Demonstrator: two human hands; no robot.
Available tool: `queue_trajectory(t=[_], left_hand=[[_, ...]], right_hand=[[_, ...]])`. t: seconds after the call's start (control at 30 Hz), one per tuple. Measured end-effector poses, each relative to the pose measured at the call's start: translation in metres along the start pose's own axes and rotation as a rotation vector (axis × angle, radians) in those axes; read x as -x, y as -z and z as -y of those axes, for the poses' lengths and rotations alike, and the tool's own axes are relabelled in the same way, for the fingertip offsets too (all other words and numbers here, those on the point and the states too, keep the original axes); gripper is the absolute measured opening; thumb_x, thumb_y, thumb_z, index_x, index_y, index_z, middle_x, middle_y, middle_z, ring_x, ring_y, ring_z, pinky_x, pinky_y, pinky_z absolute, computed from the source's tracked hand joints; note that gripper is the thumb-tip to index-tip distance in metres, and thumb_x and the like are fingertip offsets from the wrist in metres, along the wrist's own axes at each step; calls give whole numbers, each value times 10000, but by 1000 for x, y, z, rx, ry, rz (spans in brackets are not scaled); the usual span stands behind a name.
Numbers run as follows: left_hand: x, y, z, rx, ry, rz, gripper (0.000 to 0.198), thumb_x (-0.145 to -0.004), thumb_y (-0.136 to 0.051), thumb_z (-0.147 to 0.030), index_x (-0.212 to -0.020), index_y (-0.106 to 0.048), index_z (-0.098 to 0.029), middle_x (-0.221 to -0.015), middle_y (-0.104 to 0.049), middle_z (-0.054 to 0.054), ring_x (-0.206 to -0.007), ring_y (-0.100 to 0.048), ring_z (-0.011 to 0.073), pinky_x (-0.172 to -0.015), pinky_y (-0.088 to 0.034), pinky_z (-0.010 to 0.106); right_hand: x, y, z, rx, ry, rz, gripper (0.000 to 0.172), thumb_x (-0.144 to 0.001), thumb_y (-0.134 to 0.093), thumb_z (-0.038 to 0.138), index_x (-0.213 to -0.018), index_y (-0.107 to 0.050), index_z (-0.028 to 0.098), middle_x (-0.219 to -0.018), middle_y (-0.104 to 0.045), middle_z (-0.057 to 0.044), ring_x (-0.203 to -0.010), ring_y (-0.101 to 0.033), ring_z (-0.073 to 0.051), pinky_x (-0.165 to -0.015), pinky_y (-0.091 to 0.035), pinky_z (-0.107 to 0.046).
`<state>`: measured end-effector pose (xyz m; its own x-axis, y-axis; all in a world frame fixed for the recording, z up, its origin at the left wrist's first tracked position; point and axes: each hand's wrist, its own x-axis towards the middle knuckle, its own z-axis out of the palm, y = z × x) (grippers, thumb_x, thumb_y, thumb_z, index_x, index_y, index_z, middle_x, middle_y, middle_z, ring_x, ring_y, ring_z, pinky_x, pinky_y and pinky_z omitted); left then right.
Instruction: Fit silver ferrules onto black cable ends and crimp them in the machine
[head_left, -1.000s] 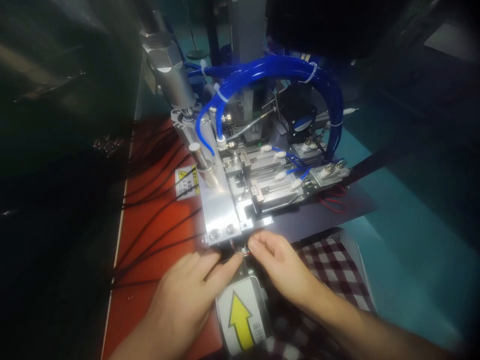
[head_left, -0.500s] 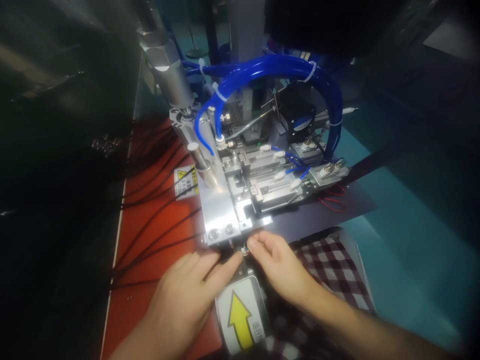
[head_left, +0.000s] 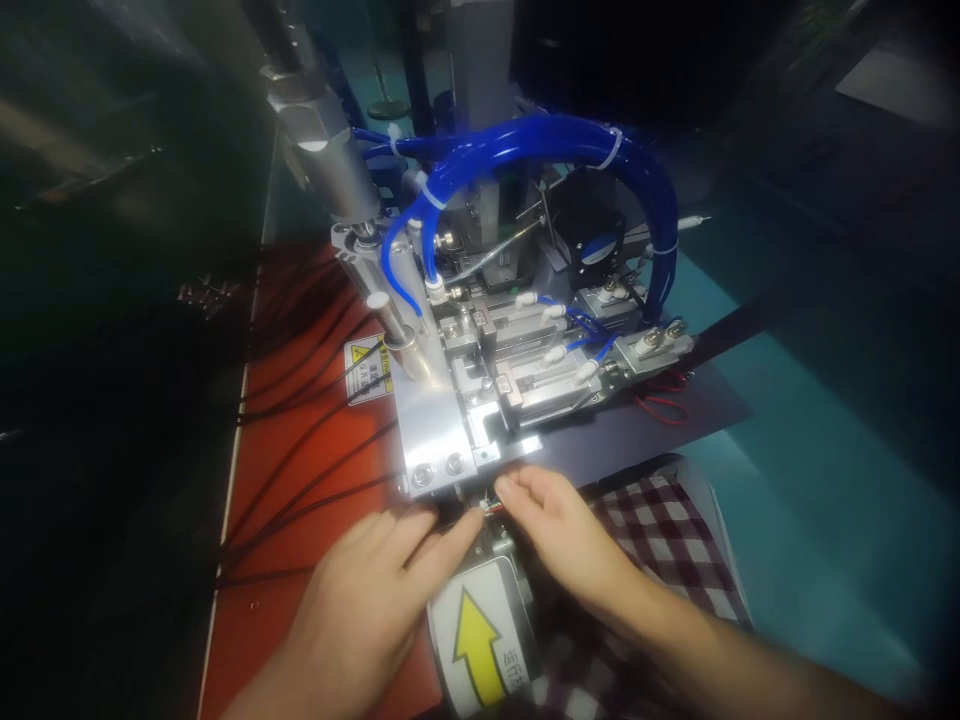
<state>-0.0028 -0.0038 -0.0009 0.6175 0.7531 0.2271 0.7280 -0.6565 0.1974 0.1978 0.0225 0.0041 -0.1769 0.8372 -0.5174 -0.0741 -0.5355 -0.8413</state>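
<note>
Pinching thin wires point(head_left: 496, 507) just in front of the metal plate point(head_left: 431, 425), the right hand point(head_left: 551, 525) could tug them askew if the left hand point(head_left: 367, 575), whose grip I cannot tell, slips beside them.

Red wire point(head_left: 495, 508), blue tubes point(head_left: 525, 142), orange-red tabletop point(head_left: 296, 445), yellow arrow point(head_left: 478, 645), maroon-and-white checked cloth point(head_left: 656, 530)

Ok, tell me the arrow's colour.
Yellow with a dark outline; the arrow shows best in the head view, the only one.

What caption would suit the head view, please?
Left hand and right hand at thin wires, beside machinery with blue tubes.
</note>
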Motion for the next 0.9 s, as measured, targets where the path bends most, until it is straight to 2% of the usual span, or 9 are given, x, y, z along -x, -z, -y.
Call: queue_trajectory(t=[0.2, 0.3, 0.53, 0.7, 0.9], left_hand=[[2, -2, 0, 3, 1, -1, 494, -908, -322, -97, -1329, -500, -285, -929, -612, 57, -727, -521, 185, -612, -401, 287], [2, -2, 1, 1, -1, -11, 488, -907, -329, -98, -1320, -511, -285, -923, -613, 56, -726, -524, 182, -612, -402, 283], [1, 0, -1, 25, 3, -26, 489, -910, -322, -91, -1319, -512, -278, -935, -606, 56, -761, -532, 188, -631, -412, 277], [2, -2, 0, 32, 9, -39, 487, -919, -321, -98, -1333, -493, -287, -963, -596, 54, -779, -528, 185, -640, -412, 270], [1, -2, 2, 25, -12, -41, 486, -930, -319, -106, -1356, -462, -289, -953, -574, 55, -778, -531, 183, -638, -422, 272]], right_hand=[[6, 6, -1, -36, 21, 77, 246, -827, -595, 370, -697, -567, 162, -643, -517, 30, -595, -477, -108, -555, -395, -234], [7, 5, -2, -53, 9, 72, 223, -804, -625, 350, -703, -556, 164, -614, -514, 37, -567, -470, -101, -525, -381, -228], [4, 0, -4, -82, -23, 100, 261, -839, -575, 375, -696, -467, 186, -475, -318, 118, -421, -245, -50, -410, -179, -210], [4, 2, -5, -63, -46, 108, 255, -852, -562, 387, -724, -494, 177, -438, -361, 112, -404, -277, -55, -425, -178, -222], [1, 3, -3, -216, -14, 76, 278, -823, -600, 392, -691, -579, 149, -474, -347, 96, -456, -259, -61, -460, -184, -226]])
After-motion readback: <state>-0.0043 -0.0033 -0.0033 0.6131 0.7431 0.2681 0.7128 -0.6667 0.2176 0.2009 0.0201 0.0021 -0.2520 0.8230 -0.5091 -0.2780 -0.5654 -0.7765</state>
